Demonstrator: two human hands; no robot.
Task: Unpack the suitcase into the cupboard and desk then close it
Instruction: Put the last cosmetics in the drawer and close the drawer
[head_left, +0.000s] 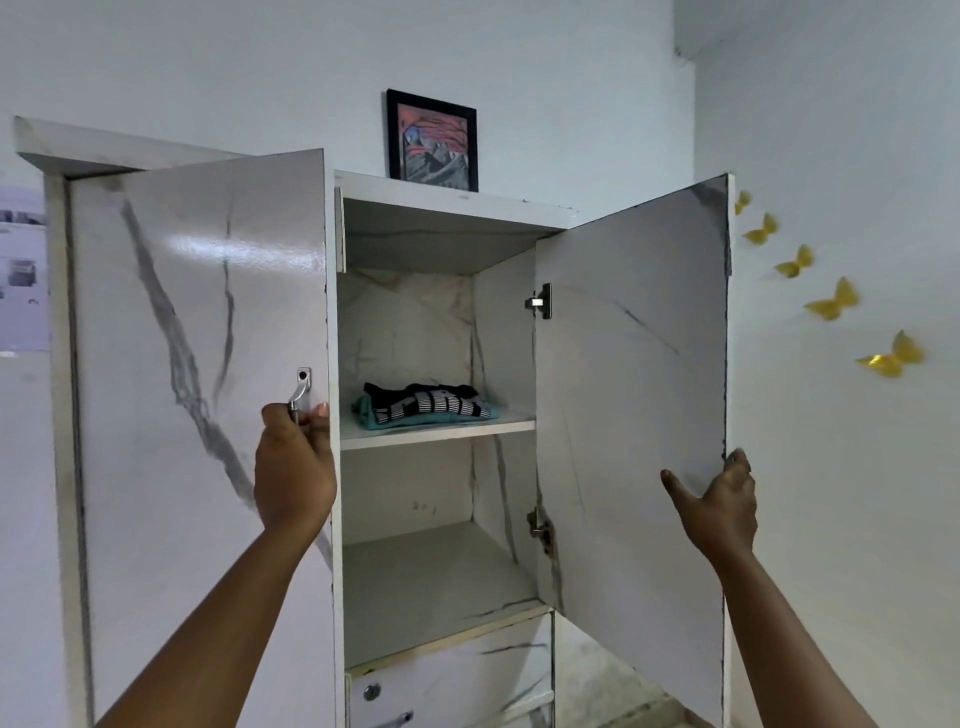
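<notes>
Two hands hold the cupboard (441, 202) doors. The left hand (293, 467) curls round the metal handle (298, 392) at the left door's (202, 364) free edge; the right hand (719, 499) grips the right door's (631, 415) outer edge, thumb spread across its face, fingers seemingly hooked behind. Both arms reach up and forward. Folded clothes (428, 408) lie on the upper shelf (441, 430), towards its front edge. A framed picture (431, 140) stands on the cupboard top; yellow butterflies (834, 301) dot the white wall.

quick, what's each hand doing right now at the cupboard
Left hand: closed, grip on the metal handle of the left door.
Right hand: holding the outer edge of the right door, thumb spread.
</notes>
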